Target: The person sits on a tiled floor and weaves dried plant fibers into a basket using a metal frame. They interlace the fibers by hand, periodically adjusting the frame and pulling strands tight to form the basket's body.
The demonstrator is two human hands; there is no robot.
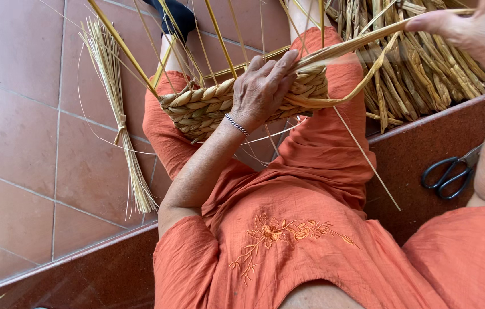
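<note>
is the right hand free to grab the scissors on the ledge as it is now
Probably not at once: the right hand is pinching a straw strand. The scissors lie uncovered on the ledge below that arm, so nothing blocks them.

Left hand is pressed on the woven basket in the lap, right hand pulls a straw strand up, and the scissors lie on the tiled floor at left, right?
Not quite. In the head view the scissors lie on the dark ledge at right; the tied straw bundle is on the tiled floor. The rest holds.

A single head-worn camera looks steeply down from close above the person's lap, facing forward past the knees to the tiled floor point(19, 114); no second view exists.
</note>
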